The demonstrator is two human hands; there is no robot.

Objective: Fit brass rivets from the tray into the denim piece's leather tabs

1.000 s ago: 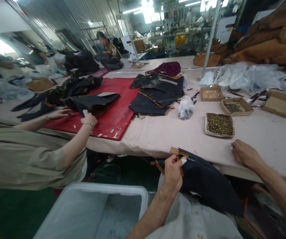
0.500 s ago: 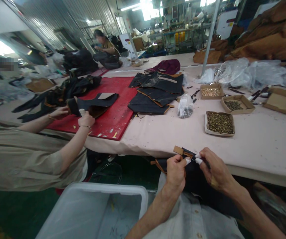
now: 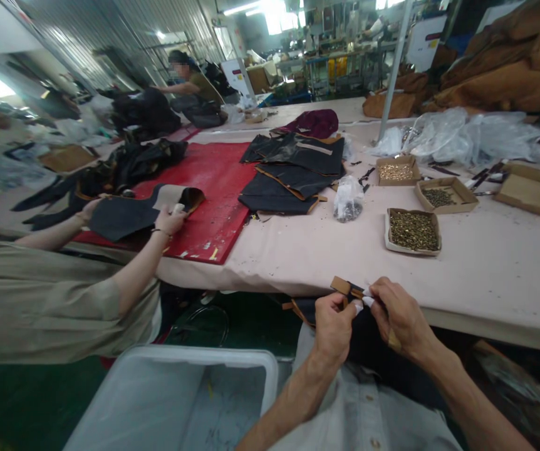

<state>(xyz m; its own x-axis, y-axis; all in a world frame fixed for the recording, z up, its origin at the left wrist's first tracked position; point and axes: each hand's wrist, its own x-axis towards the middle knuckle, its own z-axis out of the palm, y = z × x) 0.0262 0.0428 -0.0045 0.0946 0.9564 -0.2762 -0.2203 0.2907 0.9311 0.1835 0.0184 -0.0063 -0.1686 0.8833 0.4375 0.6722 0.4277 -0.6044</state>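
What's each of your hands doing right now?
Left hand: closed, pinching the dark piece with tan tabs.
Right hand: closed, fingertips on the same piece.

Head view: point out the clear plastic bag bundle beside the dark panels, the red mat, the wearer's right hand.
Clear plastic bag [image 3: 347,196]: head view, its middle.
Red mat [image 3: 220,216]: head view, bare surface.
Right hand [image 3: 400,312]: head view, back of hand.

Tan tabs and trim [image 3: 340,285] and white finger wraps [image 3: 368,300] stand out against a near-black piece [image 3: 368,341] at 4 o'clock. Brass-gold studs [image 3: 413,231] fleck a pale pink tabletop [image 3: 298,250] at 3 o'clock, rust-brown bundles [image 3: 490,88] fill 2, maroon fabric [image 3: 314,123] colors 1, and a solid red, pale-speckled board [image 3: 223,188] shows at 10.
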